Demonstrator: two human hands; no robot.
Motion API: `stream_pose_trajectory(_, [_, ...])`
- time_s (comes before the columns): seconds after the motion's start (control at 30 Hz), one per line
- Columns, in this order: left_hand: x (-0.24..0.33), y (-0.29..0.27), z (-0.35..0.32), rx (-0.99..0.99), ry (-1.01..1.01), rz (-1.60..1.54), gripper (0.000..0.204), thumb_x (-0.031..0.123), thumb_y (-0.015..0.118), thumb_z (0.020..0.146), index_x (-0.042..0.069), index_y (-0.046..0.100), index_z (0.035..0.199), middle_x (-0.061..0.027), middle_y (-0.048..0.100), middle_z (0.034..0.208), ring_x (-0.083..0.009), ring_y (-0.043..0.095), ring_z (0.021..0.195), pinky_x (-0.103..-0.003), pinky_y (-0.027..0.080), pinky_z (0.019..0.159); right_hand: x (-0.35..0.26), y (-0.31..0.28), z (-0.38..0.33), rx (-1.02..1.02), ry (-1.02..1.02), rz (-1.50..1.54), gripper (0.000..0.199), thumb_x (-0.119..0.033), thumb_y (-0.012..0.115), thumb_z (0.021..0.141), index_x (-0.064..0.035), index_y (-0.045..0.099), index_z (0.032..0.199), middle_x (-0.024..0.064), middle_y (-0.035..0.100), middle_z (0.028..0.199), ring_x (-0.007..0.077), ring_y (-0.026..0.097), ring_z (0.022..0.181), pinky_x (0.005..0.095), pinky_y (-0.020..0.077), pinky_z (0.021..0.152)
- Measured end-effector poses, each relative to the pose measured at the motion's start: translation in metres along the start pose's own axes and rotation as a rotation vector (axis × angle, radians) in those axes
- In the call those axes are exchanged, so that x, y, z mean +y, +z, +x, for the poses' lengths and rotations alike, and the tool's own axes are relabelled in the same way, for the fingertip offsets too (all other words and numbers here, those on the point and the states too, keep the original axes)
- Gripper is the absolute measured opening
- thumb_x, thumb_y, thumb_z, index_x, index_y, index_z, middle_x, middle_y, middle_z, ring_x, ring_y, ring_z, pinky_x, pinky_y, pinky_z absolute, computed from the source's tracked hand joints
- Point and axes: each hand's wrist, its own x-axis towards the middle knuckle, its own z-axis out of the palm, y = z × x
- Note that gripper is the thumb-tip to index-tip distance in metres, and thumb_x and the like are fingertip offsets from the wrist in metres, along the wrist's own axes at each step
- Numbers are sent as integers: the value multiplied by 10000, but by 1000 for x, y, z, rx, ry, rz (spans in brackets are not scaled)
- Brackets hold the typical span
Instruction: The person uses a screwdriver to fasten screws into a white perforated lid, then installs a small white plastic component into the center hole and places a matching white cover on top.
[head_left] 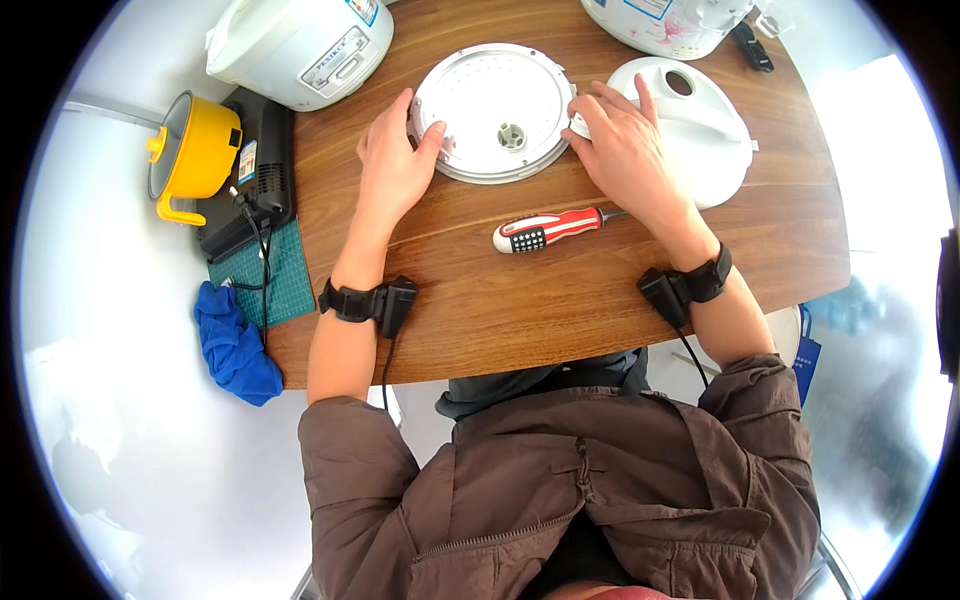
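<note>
A round, silvery-white rice cooker lid plate (485, 95) lies flat near the far middle of the table. Its face has small dimples and a grey round fitting (511, 136). My left hand (393, 155) grips the plate's left rim, thumb on top and fingers round the edge. At the right rim, the thumb and forefinger of my right hand (622, 140) pinch a small white part; whether it belongs to the plate I cannot tell. Under and beside that hand rests a white domed lid cover (715, 150) with a dark oval hole. Closer to me lies a red and white screwdriver (550, 230).
White rice cooker bodies stand far left (310, 55) and far right (665, 22). A yellow pot (203, 150) and a black device (265, 170) with a cable are at the left, by a green mat (285, 270) and blue cloth (235, 345). A black object (752, 48) lies far right.
</note>
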Motion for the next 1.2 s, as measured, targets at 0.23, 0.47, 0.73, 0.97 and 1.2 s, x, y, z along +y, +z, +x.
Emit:
stream_pose_trajectory(0.23, [2, 12, -1, 67, -70, -336, 599, 192, 707, 933, -80, 519, 1432, -273, 593, 1402, -381, 579, 1304, -424, 451, 1097, -4, -2, 2, -21, 87, 167, 230, -231, 673, 984, -43, 631, 1109, 127, 746, 998, 313, 670, 1128, 561, 216, 1220])
stream_pose_trajectory(0.47, [25, -4, 0, 109, -208, -780, 570, 39, 667, 955, -36, 481, 1489, -180, 609, 1376, -180, 632, 1137, -310, 519, 982, -7, -4, 3, -32, 120, 186, 216, -221, 672, 983, -54, 629, 1112, 103, 742, 1038, 293, 690, 1057, 548, 226, 1211])
stream_pose_trajectory(0.73, [36, 5, -4, 224, -453, -1231, 660, -7, 705, 915, -49, 400, 1499, -167, 604, 1314, -197, 612, 1151, -337, 521, 992, -10, -7, 3, -51, 118, 217, 218, -222, 664, 985, -55, 630, 1121, 97, 736, 1044, 285, 690, 1040, 527, 273, 1180])
stream_pose_trajectory(0.97, [10, 2, 1, 124, -574, -1468, 645, -36, 697, 895, -91, 398, 1464, -173, 611, 1284, -225, 634, 1131, -369, 546, 992, -9, -5, 7, 187, 156, 348, 221, -202, 665, 991, -32, 630, 1128, 141, 720, 1176, 322, 687, 1042, 498, 437, 1052])
stream_pose_trajectory(1.2, [20, -7, 0, -3, -536, -1516, 640, 2, 698, 912, -101, 392, 1466, -177, 610, 1290, -226, 633, 1144, -379, 546, 1012, 2, -11, 13, 291, 557, 1083, 241, -216, 727, 987, -12, 654, 1094, 78, 731, 1172, 91, 673, 862, 254, 613, 659])
